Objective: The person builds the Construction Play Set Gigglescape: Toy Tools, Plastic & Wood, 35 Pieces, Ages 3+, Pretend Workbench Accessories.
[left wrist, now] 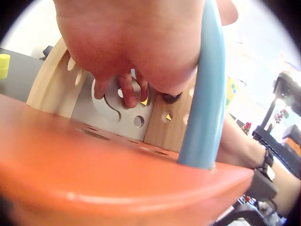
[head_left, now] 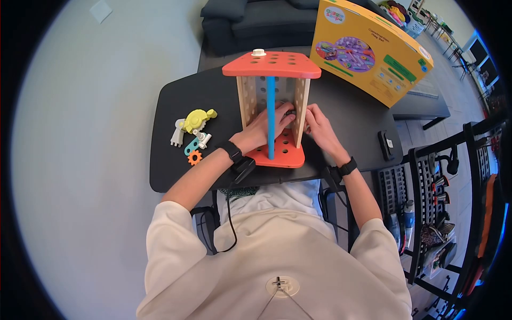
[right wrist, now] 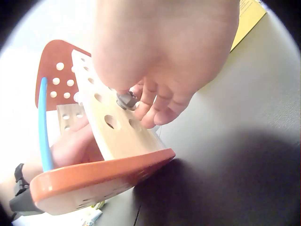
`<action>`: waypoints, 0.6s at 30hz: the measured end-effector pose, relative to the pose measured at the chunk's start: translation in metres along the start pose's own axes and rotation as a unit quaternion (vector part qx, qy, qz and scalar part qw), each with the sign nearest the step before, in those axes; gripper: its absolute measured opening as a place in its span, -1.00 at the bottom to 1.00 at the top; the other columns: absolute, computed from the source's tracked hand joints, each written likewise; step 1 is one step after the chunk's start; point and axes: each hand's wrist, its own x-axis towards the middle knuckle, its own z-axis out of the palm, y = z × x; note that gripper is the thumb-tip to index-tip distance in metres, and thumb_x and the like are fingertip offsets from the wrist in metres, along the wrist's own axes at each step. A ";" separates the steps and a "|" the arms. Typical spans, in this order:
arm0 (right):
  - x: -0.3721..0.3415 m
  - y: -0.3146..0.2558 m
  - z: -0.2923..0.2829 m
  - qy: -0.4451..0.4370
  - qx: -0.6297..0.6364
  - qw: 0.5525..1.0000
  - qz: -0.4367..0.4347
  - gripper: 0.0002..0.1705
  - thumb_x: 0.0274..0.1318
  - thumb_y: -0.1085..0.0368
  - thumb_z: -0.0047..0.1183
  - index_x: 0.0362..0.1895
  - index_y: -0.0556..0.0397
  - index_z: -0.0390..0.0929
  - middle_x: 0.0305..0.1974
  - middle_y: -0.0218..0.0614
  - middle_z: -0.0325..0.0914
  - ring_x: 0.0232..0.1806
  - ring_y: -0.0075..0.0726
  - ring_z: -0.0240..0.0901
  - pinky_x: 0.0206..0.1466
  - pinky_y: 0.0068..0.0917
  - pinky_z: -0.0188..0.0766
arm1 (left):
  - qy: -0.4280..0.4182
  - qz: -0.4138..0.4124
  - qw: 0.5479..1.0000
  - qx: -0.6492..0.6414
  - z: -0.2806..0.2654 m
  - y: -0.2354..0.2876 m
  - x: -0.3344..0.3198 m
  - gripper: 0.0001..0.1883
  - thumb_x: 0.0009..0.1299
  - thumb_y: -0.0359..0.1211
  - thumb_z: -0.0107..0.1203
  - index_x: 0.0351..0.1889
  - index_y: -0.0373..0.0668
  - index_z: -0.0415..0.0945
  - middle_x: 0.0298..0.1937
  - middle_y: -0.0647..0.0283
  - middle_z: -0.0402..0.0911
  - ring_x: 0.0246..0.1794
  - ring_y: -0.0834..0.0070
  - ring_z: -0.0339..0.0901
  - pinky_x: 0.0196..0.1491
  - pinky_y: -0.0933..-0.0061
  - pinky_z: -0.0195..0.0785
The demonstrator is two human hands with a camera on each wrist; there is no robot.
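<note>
A toy frame with a red top (head_left: 272, 65), a red base (head_left: 277, 157), holed wooden side panels and a blue rod (head_left: 271, 117) stands upright. My left hand (head_left: 261, 127) reaches inside it, behind the rod. Its thumb and index finger are at a dark round piece (left wrist: 172, 97) on the inner face of the right panel (left wrist: 164, 123); the other fingers hang apart before the grey back panel. Outside that same panel, my right hand (head_left: 321, 130) pinches a grey faceted piece (right wrist: 126, 100) against the wood. The fingertips on the dark piece are partly hidden.
Left on the black table (head_left: 170, 112) lie a yellow toy piece (head_left: 198, 119), a teal link (head_left: 191, 146) and an orange gear (head_left: 194, 157). A yellow box (head_left: 368, 53) stands behind at right. A black object (head_left: 385, 145) lies near the right edge.
</note>
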 end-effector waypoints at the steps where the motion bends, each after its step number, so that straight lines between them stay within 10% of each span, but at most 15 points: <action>1: 0.003 -0.002 -0.001 0.003 0.001 1.000 0.000 -0.64 0.66 0.08 -0.16 0.12 0.13 0.45 -0.31 -0.36 0.61 -0.29 -0.41 0.55 -0.16 -0.32 0.52 | 0.002 0.002 1.000 -0.003 0.000 0.000 0.000 -0.68 0.68 -0.23 0.03 0.25 -0.20 0.45 0.17 -0.07 0.57 0.21 -0.11 0.53 0.25 0.01 0.42; 18: 0.009 -0.009 -0.008 -0.069 -0.168 0.980 0.078 -0.55 0.66 -0.03 -0.20 0.01 0.14 0.40 -0.39 -0.11 0.48 -0.40 -0.11 0.49 -0.22 -0.15 0.42 | 0.009 0.024 0.999 0.021 0.002 0.002 -0.008 -0.65 0.68 -0.22 0.03 0.29 -0.20 0.45 0.23 -0.03 0.50 0.23 -0.15 0.54 0.25 -0.02 0.46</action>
